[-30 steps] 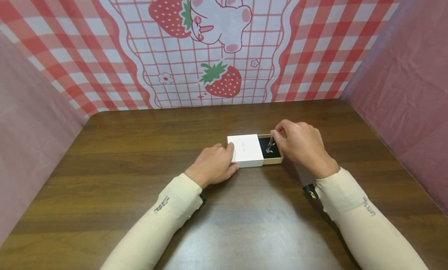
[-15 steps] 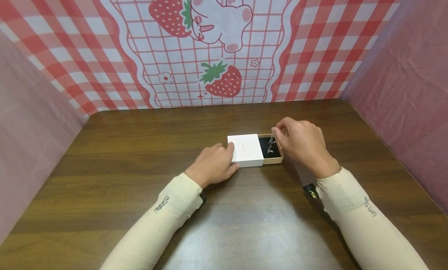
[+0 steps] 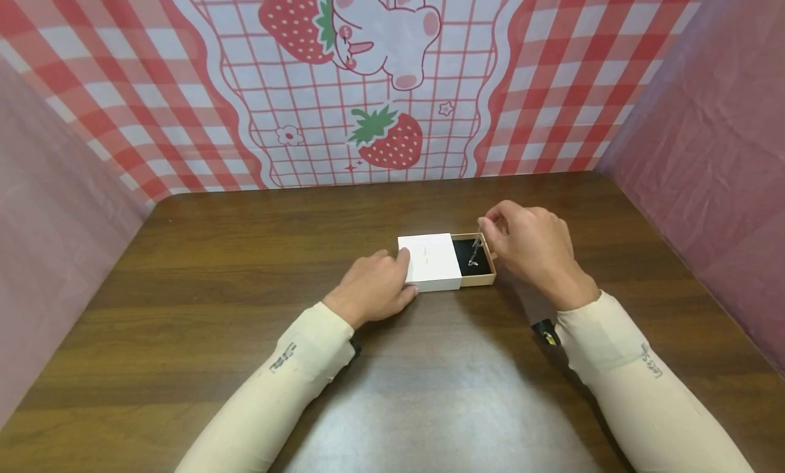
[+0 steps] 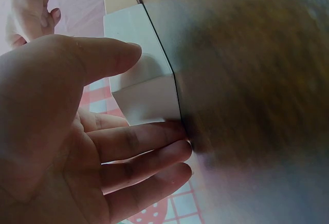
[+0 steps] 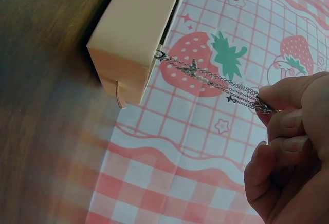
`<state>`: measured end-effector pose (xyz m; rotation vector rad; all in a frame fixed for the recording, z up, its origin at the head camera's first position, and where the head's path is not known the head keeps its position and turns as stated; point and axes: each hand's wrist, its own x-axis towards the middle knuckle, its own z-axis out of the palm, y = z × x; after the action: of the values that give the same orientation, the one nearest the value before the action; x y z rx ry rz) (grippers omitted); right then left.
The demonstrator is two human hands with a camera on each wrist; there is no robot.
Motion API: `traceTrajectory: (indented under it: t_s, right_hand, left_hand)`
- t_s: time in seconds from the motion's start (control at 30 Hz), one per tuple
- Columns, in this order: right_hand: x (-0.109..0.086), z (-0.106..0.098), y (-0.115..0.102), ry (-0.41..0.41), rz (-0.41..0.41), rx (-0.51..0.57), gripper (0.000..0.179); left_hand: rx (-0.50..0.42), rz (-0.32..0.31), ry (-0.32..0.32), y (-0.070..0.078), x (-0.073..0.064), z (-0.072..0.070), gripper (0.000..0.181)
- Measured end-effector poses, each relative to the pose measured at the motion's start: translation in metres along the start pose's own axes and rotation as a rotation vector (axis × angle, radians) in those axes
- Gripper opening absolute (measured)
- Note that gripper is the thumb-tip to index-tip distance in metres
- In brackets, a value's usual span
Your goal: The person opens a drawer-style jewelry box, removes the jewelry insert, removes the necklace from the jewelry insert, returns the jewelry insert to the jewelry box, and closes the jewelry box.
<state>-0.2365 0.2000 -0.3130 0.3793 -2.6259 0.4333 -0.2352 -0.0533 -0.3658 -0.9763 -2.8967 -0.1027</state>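
A white jewellery box sleeve (image 3: 433,263) lies on the table, its tan drawer (image 3: 478,281) pulled partway out to the right. Black padding (image 3: 465,258) lines the drawer. My left hand (image 3: 373,289) holds the sleeve's left end, thumb along the near side. Between thumb and forefinger, my right hand (image 3: 530,251) pinches a silver chain (image 5: 205,80) with small charms, including a star. Its doubled strands hang over the drawer, lower end near the padding. Whether it is a bracelet or a necklace, I cannot tell.
The brown wooden table (image 3: 214,289) surrounds the box. A red-checked strawberry cloth (image 3: 392,142) hangs behind it, with pink cloth (image 3: 693,153) at both sides. A short ribbon tab (image 5: 120,94) sticks out of the drawer's end.
My right hand has risen slightly and shifted a little right, drawing the chain up so that it hangs longer over the drawer. The left hand and box stay in place.
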Motion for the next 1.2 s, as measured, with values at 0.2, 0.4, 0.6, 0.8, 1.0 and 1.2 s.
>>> traceTrajectory:
  t_s: [0.2, 0.4, 0.6, 0.8, 1.0, 1.2]
  right_hand:
    - [0.0008, 0.0022, -0.0015, 0.027, -0.016, -0.012, 0.020]
    - [0.0034, 0.0002, -0.0022, 0.046, -0.033, -0.008, 0.019]
    - [0.0077, -0.0008, -0.0042, 0.076, -0.044, -0.004, 0.018]
    - [0.0062, -0.0031, -0.0024, 0.075, -0.027, -0.006, 0.018]
    - [0.0050, -0.0042, 0.0013, 0.101, -0.040, 0.003, 0.017]
    - [0.0047, -0.0037, 0.0024, 0.133, -0.054, 0.014, 0.016]
  left_hand:
    - [0.005, 0.007, 0.000, -0.0013, -0.0005, 0.0004, 0.051]
    - [0.007, -0.001, -0.008, 0.0010, 0.0014, -0.0018, 0.052]
    - [0.013, -0.013, -0.018, 0.0006, 0.0005, -0.0015, 0.055]
    - [0.004, -0.003, -0.005, -0.0003, -0.0001, -0.0006, 0.053]
    - [0.006, 0.004, 0.008, -0.0009, -0.0001, -0.0004, 0.051]
    - [0.007, 0.008, 0.009, -0.0011, -0.0008, -0.0005, 0.049]
